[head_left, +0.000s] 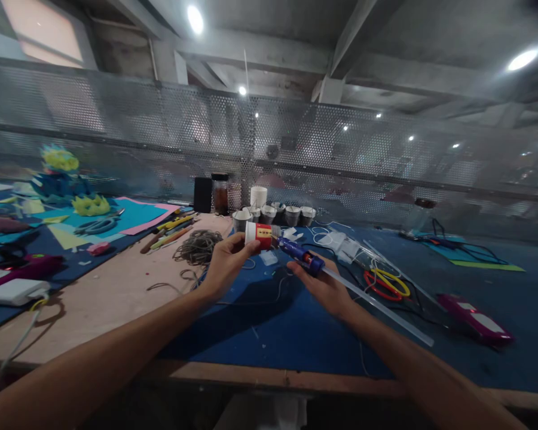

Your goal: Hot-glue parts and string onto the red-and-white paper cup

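Note:
My left hand (227, 263) is closed round a small cup (263, 235) lying on its side in the air. White shows at one end of the cup, and a red band with a yellow patch runs round it. Greyish material shows at its right end. My right hand (325, 286) grips a blue hot glue gun (301, 253), with a long clear glue stick (381, 307) sticking out of its back. The gun's nozzle points left and is at or very near the cup; contact cannot be made out. Below lies a blue mat (269, 334).
Several grey-wrapped cups (292, 215) stand behind my hands, near a dark jar (220, 194). A tangle of grey cord (198, 247) lies left, with scissors (96, 225) and coloured paper (147, 218) beyond. Cables (388, 283) and a purple device (475, 319) lie right.

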### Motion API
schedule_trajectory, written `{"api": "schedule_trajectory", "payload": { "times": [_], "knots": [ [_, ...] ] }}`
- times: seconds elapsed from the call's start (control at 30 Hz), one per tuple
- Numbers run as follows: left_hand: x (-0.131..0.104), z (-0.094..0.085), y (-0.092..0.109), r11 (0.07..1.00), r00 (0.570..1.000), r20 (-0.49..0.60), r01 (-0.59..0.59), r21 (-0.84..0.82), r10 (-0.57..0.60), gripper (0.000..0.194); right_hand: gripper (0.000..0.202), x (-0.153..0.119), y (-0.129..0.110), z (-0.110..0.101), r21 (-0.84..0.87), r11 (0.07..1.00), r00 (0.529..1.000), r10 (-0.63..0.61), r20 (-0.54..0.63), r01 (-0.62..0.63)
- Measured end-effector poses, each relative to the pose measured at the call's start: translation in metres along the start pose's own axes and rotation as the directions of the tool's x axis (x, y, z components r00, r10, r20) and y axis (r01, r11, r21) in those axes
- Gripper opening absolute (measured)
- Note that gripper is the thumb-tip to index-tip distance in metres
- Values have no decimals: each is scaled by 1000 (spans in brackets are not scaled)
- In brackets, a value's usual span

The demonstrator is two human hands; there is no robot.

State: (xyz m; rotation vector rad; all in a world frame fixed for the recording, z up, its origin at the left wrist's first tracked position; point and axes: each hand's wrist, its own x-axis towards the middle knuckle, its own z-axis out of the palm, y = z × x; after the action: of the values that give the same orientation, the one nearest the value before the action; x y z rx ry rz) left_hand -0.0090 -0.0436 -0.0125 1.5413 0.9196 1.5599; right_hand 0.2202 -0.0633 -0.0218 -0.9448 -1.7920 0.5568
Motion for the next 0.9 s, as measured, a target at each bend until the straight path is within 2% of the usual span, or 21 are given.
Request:
{"api": "schedule_trajectory", "payload": {
  "times": [0.33, 0.57, 0.9],
  "knots": [
    [0, 0, -1, 999, 1000, -7, -24, 43, 24, 31, 35, -2, 1, 1, 12, 998, 998, 57, 17, -57],
    [0, -2, -1, 999, 1000, -16, -20, 41, 21, 32, 38, -1, -10, 0, -19, 999, 999, 41, 12, -41],
    [1, -1, 0, 1000, 1000, -26, -3, 3, 3, 36, 39, 0, -12, 0, -52, 998, 1000, 25, 18, -24]
  ]
}}
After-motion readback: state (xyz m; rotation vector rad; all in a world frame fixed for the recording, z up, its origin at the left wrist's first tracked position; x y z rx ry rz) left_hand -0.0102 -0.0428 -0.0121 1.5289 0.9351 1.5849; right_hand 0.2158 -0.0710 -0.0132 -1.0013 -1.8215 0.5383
